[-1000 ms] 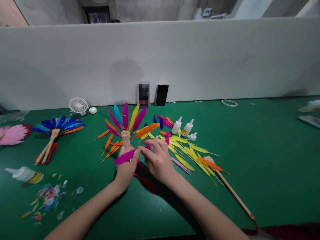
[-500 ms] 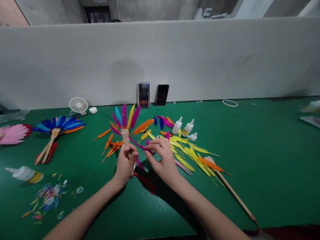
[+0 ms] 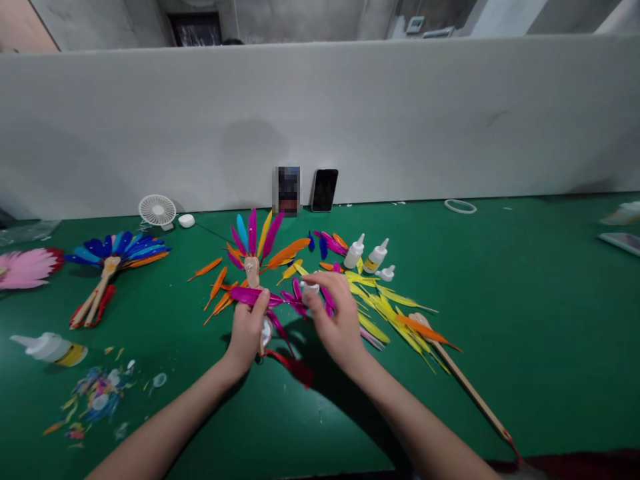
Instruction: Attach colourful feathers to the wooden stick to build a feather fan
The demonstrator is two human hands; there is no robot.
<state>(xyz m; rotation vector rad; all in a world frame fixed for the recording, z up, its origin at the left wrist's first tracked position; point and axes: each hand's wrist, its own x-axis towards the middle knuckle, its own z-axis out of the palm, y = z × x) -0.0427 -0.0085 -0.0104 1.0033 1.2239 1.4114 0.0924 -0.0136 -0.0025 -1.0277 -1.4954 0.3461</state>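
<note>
A blue fan (image 3: 114, 252) lies at left. Next, the left hand (image 3: 246, 333) has thumb and fingers clamped on a magenta feather (image 3: 246, 295), which crosses a multicoloured fan (image 3: 253, 270) over the green table (image 3: 500, 287). The right hand (image 3: 341, 327) curves around a white bottle (image 3: 310, 291) (finger grip cannot be told), beside yellow feathers (image 3: 383, 312).

Along the back of the green desk (image 3: 525, 320), a white electric fan (image 3: 157, 211) just beside a small white case (image 3: 187, 221); further right, a pixelated rectangle (image 3: 288, 191) near a dark-screened phone (image 3: 325, 191) propped against the white partition (image 3: 400, 120); then a white ring (image 3: 461, 207) lying flat. Clear plastic (image 3: 25, 233) at far left, grey concrete wall (image 3: 300, 20) behind.
</note>
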